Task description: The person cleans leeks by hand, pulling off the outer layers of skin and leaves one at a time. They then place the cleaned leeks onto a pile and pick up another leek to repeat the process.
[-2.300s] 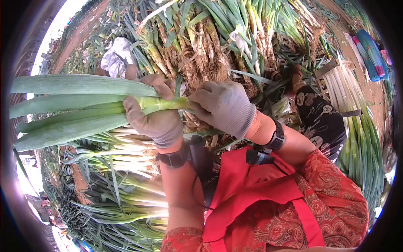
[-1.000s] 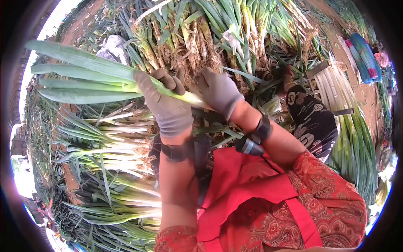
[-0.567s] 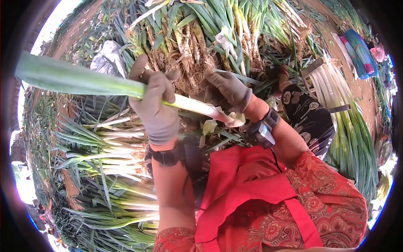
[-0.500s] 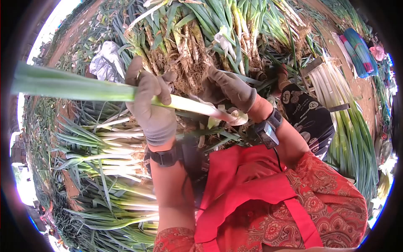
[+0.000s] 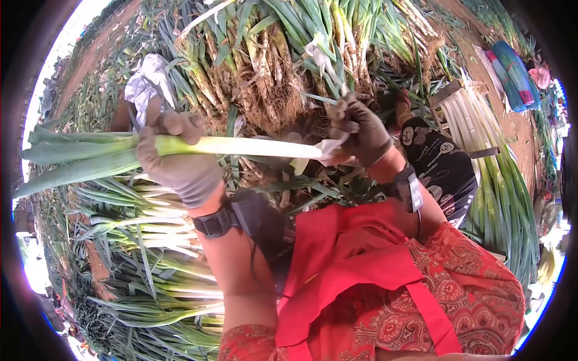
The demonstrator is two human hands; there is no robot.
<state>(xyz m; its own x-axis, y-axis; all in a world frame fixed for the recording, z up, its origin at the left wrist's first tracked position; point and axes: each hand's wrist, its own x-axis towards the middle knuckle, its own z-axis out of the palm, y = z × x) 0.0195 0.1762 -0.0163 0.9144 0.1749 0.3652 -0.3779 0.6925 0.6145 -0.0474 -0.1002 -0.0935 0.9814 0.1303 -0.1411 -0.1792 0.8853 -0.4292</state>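
A leek [image 5: 259, 146] lies crosswise before me, its green leaves to the left and its white shaft to the right. My gloved left hand [image 5: 183, 165] is closed around it where green turns to white. My gloved right hand [image 5: 365, 132] is closed at the other end, pinching a strip of pale outer skin [image 5: 331, 148] that hangs off the white tip. The right fingertips are partly hidden. Just beyond both hands stand unpeeled leeks [image 5: 265, 72] with brown, hairy roots.
Cleaned leeks [image 5: 168, 234] lie in rows at the left. On the right, more leeks [image 5: 481, 132] are stacked in a wooden frame [image 5: 448, 93], beside a dark printed cloth [image 5: 439, 162]. A white plastic bag [image 5: 147, 81] sits at the upper left, and a blue roll [image 5: 515, 75] at the upper right.
My left hand has moved left and slightly down with the leek, which now lies more level. My right hand has closed and turned at the white end, where loose skin is pulled out.
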